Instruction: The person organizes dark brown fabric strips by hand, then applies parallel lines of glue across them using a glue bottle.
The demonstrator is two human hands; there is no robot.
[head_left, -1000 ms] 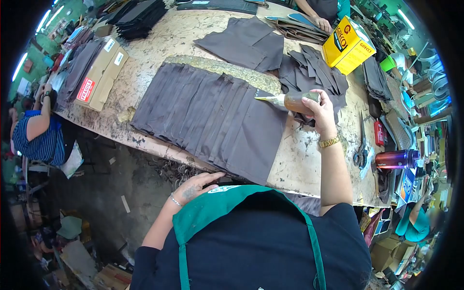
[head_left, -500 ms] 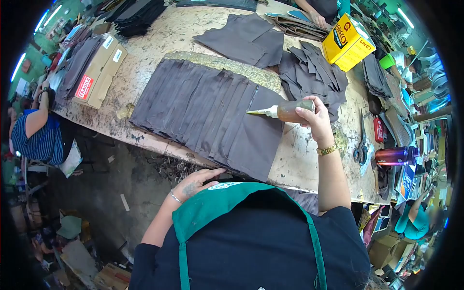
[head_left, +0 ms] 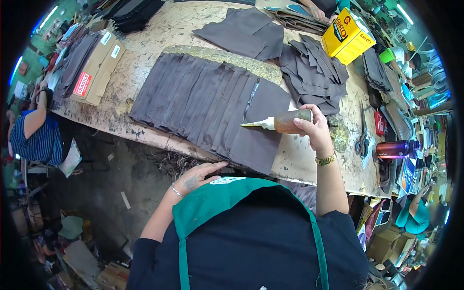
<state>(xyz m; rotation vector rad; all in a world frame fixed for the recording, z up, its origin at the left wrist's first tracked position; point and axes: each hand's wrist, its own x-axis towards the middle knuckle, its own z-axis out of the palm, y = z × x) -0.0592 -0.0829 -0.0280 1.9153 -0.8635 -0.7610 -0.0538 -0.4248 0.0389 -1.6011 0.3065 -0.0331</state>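
My right hand (head_left: 315,129) is wrapped round a translucent glue bottle (head_left: 290,122) with brownish contents. The bottle lies nearly level, its pale pointed nozzle aimed left at the rightmost of the overlapping dark fabric pieces (head_left: 193,99). A thin shiny line (head_left: 252,96) runs on that piece from its far edge down toward the nozzle tip. By the table's near edge, beside the green apron, my left hand (head_left: 195,179) rests with its fingers stretched out and holds nothing.
More dark fabric (head_left: 244,33) lies beyond, near a yellow box (head_left: 347,36). Scissors (head_left: 361,142), a purple bottle (head_left: 397,149) and a red case (head_left: 379,123) are at right. A cardboard box (head_left: 100,67) stands left. Other people work around the table (head_left: 299,164).
My right hand has brought the nozzle nearer along the fabric, and the shiny line has grown longer. My left hand stays by the table edge.
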